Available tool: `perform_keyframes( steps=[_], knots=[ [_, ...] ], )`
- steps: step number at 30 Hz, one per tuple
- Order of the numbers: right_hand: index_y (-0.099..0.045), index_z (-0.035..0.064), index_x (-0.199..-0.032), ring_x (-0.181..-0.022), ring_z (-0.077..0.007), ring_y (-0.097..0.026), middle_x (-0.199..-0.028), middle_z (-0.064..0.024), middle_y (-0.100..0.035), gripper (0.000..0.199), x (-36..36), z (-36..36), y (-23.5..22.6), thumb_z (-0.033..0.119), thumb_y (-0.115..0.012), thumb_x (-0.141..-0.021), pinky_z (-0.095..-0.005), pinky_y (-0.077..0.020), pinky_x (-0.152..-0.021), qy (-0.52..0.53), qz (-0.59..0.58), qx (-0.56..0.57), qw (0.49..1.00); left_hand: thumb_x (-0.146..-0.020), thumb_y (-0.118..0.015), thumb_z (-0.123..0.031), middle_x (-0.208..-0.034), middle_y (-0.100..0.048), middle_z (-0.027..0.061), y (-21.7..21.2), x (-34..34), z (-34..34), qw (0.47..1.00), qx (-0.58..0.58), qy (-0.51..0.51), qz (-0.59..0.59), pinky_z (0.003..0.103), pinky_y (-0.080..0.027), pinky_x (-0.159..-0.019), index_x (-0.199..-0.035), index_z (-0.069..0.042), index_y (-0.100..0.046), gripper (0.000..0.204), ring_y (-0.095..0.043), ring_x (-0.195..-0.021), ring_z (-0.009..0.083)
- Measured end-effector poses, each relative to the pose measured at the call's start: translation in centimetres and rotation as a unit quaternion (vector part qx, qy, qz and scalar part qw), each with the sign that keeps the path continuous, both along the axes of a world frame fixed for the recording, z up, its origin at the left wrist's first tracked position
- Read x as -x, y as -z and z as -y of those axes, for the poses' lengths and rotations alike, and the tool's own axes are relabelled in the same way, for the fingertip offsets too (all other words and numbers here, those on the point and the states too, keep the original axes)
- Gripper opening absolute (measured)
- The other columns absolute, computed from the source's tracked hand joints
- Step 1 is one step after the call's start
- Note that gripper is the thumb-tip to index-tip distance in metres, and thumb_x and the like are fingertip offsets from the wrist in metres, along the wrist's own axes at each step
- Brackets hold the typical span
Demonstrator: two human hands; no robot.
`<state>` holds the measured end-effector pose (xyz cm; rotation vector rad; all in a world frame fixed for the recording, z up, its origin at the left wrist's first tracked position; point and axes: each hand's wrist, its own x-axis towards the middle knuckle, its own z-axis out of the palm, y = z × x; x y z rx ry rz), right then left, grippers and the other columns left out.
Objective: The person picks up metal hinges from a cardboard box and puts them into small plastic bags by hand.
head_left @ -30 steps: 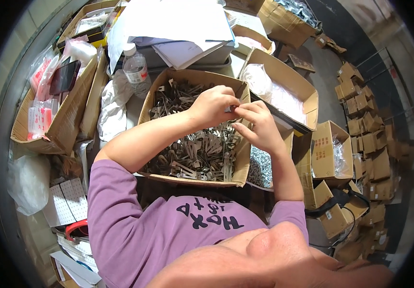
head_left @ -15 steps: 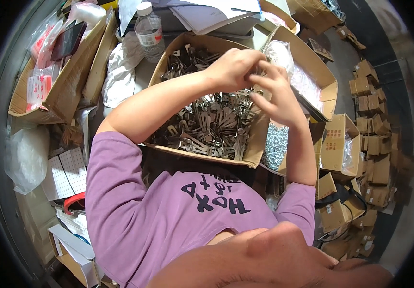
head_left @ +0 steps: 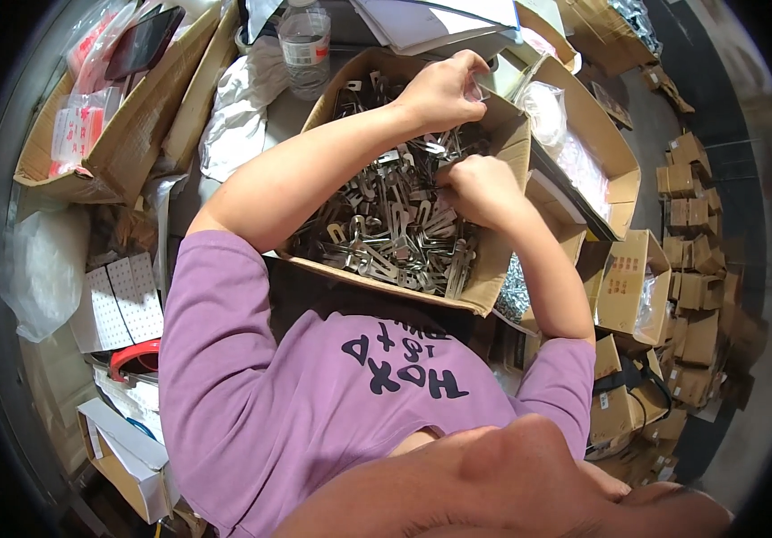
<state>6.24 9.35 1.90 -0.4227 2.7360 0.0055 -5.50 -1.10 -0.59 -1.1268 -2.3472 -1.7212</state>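
Note:
A cardboard box (head_left: 507, 260) full of loose metal hair clips (head_left: 395, 215) stands in front of me. My left hand (head_left: 444, 92) is over the box's far right side, its fingers curled closed; what they hold, if anything, I cannot make out. Nearer to me, my right hand (head_left: 484, 190) is down at the clips inside the right wall. Its thumb and fingers are pinched together on a clip at the pile, mostly covered by the fingertips. The two hands are apart.
Beyond the box stand a plastic bottle (head_left: 304, 49) and papers (head_left: 439, 22). At left are a carton (head_left: 126, 143) with a phone (head_left: 146, 42) on it and a white cloth (head_left: 238, 117). To the right are small silvery parts (head_left: 513, 291), an open carton (head_left: 623, 193) and stacked boxes (head_left: 695, 269).
The hands were close together above the box. My left hand has moved up and away, and my right hand has come down and left to the clips, its spread fingers now closed.

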Motion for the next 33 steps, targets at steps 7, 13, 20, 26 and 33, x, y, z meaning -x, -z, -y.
perform_keyframes(
  steps=[7, 13, 20, 26, 33],
  knots=[
    [-0.066, 0.0063, -0.082, -0.085, -0.0298, -0.062, -0.087, -0.0108, -0.064, 0.014, 1.4, -3.5, 0.1, 0.011, -0.068, -0.069, -0.0391, -0.0497, -0.075, 0.029, -0.101, 0.158, 0.982, -0.069, -0.068, -0.015, -0.081, -0.062, 0.009, -0.1, 0.1, 0.0, 1.0, -0.008, 0.009, 0.015, 0.028, -0.05, -0.073, -0.11, 0.0, -0.053, 0.046, -0.061, -0.077, 0.0157],
    [-0.065, 0.0003, -0.081, -0.074, -0.0286, -0.064, -0.077, -0.0148, -0.064, 0.013, 3.8, -3.1, 0.2, 0.0, -0.065, -0.067, -0.0362, -0.0499, -0.068, 0.026, -0.059, 0.167, 0.984, -0.069, -0.069, -0.017, -0.081, -0.062, 0.0097, -0.2, 0.2, -0.1, 0.999, -0.023, 0.003, 0.026, 0.028, -0.05, -0.073, -0.109, 0.001, -0.053, 0.047, -0.062, -0.076, 0.0158],
    [-0.063, 0.001, -0.079, -0.074, -0.029, -0.063, -0.075, -0.0145, -0.063, 0.012, 4.4, -2.0, 2.8, 0.004, -0.068, -0.068, -0.0372, -0.0506, -0.07, -0.053, -0.043, 0.078, 0.995, -0.069, -0.069, -0.019, -0.081, -0.062, 0.01, 0.0, 0.1, -0.2, 0.999, -0.007, 0.012, 0.033, 0.028, -0.05, -0.072, -0.108, 0.001, -0.054, 0.046, -0.062, -0.075, 0.016],
    [-0.055, 0.0024, -0.085, -0.077, -0.0123, -0.058, -0.082, -0.0036, -0.058, 0.012, 2.7, -5.2, 0.0, 0.003, -0.064, -0.077, -0.0248, -0.0455, -0.065, 0.158, 0.11, 0.527, 0.828, -0.07, -0.066, -0.017, -0.083, -0.061, 0.009, 0.0, 0.2, 0.1, 0.999, 0.003, 0.022, 0.049, 0.028, -0.049, -0.073, -0.11, 0.001, -0.053, 0.046, -0.061, -0.078, 0.0147],
    [-0.054, 0.0059, -0.085, -0.073, -0.0103, -0.057, -0.086, -0.0054, -0.062, 0.012, -0.3, -8.2, -1.8, 0.003, -0.065, -0.082, -0.0218, -0.0453, -0.065, 0.253, 0.053, 0.76, 0.597, -0.077, -0.07, -0.007, -0.101, -0.059, 0.0087, -1.3, -1.0, 0.0, 0.912, -0.106, 0.316, 0.237, 0.028, -0.049, -0.084, -0.12, 0.0, -0.046, 0.05, -0.058, -0.092, 0.0135]
  ],
)
